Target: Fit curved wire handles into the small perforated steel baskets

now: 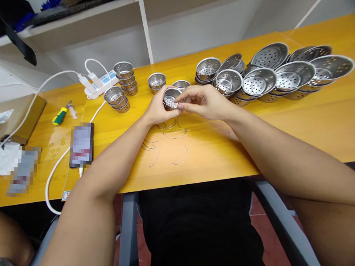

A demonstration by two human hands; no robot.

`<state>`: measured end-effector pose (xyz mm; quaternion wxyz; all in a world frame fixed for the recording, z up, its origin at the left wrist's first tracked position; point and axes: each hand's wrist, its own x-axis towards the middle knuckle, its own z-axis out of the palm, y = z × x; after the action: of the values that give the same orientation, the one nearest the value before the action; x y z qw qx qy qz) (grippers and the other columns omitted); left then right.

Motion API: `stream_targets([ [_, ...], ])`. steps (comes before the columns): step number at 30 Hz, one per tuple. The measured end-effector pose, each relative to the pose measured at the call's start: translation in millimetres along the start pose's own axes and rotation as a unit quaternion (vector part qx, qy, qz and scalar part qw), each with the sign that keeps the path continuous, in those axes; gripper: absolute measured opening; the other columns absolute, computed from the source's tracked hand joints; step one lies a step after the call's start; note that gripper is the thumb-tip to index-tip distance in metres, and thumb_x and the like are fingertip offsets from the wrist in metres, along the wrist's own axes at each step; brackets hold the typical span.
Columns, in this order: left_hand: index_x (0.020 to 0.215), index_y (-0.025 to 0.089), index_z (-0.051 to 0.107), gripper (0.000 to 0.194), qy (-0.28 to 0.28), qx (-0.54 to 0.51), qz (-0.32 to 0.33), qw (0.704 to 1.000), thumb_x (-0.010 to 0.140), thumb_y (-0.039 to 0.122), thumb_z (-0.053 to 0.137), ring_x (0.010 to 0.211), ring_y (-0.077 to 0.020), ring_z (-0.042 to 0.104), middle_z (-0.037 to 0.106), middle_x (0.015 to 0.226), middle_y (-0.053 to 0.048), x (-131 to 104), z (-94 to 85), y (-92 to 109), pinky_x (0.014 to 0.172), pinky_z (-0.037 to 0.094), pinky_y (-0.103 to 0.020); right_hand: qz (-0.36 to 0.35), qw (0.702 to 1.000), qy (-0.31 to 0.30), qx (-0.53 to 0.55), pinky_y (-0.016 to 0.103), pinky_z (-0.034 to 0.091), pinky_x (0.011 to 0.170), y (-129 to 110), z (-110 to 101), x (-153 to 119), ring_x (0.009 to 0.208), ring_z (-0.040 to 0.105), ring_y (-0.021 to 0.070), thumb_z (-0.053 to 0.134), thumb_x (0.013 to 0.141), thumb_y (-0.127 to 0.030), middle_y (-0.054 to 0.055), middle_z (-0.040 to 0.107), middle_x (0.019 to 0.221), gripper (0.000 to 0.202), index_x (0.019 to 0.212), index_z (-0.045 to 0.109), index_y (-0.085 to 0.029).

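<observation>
My left hand [157, 112] grips a small perforated steel strainer cup [170, 98] from below, just above the yellow table [212, 151]. My right hand [204, 102] reaches in from the right, with its fingertips pinched at the cup's rim; whether they hold a wire handle I cannot tell. Several thin curved wire handles [167, 142] lie loose on the table right under and in front of my hands. Two more small cups, one [156, 81] and another [181, 85], stand just behind my hands.
Stacks of small cups [120, 91] stand at the back left beside a white power strip [100, 84]. Larger perforated steel bowls [277, 75] crowd the back right. A screwdriver [60, 115], a phone [81, 144] on a cable and a cardboard box [22, 115] lie at the left.
</observation>
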<state>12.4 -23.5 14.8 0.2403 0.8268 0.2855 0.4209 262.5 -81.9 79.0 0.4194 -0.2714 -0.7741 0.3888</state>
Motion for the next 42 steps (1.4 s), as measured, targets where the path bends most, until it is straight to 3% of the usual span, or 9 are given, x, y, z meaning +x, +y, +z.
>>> stream_targets([
  [7,0.132,0.023,0.068,0.096,-0.011,-0.037,-0.018,0.999,0.072,0.090,0.102,0.106,-0.0265,0.083,0.085,0.121,-0.008,1,0.3,11,0.099,0.069,-0.045,0.014,0.997,-0.054,0.049,0.036,0.056,0.067,-2,-7,2,0.070,0.064,0.0190,0.104,0.091,-0.074,0.001,0.074,0.080,0.054,0.096,0.079,-0.026],
  [12,0.132,0.023,0.068,0.093,-0.005,-0.030,-0.038,0.999,0.070,0.080,0.108,0.111,-0.0274,0.084,0.086,0.125,-0.008,3,2.9,6,0.103,0.068,-0.044,0.039,0.996,-0.039,0.077,0.038,0.056,0.064,0,-3,2,0.066,0.064,0.0199,0.107,0.085,-0.078,0.000,0.072,0.078,0.061,0.097,0.076,-0.027],
  [20,0.132,0.023,0.068,0.079,0.002,-0.003,-0.034,0.999,0.074,0.058,0.106,0.110,-0.0288,0.083,0.086,0.125,-0.008,4,3.7,5,0.102,0.069,-0.045,0.037,0.999,-0.003,0.027,0.040,0.053,0.062,2,7,2,0.064,0.064,0.0215,0.103,0.088,-0.081,0.001,0.072,0.073,0.060,0.091,0.074,-0.028],
  [34,0.139,0.024,0.069,0.084,-0.004,0.014,-0.035,0.999,0.073,0.059,0.109,0.115,-0.0322,0.082,0.083,0.128,-0.009,2,5.1,-5,0.111,0.068,-0.055,0.032,0.999,0.013,-0.025,0.037,0.045,0.061,5,9,1,0.068,0.056,0.0199,0.103,0.092,-0.072,0.001,0.069,0.074,0.053,0.089,0.076,-0.026],
  [40,0.140,0.024,0.067,0.088,0.003,0.013,-0.020,1.000,0.073,0.062,0.110,0.118,-0.0328,0.083,0.083,0.130,-0.009,2,5.7,-5,0.112,0.069,-0.054,0.019,1.000,-0.009,0.002,0.038,0.052,0.069,8,5,1,0.074,0.060,0.0214,0.101,0.092,-0.075,0.002,0.070,0.080,0.055,0.093,0.077,-0.026],
  [42,0.144,0.025,0.064,0.090,0.010,0.013,-0.013,1.000,0.076,0.064,0.109,0.122,-0.0336,0.083,0.082,0.135,-0.010,1,6.2,-7,0.114,0.069,-0.054,0.008,1.000,-0.001,-0.004,0.039,0.056,0.072,8,2,1,0.079,0.063,0.0228,0.102,0.090,-0.078,0.003,0.073,0.087,0.057,0.103,0.079,-0.027],
])
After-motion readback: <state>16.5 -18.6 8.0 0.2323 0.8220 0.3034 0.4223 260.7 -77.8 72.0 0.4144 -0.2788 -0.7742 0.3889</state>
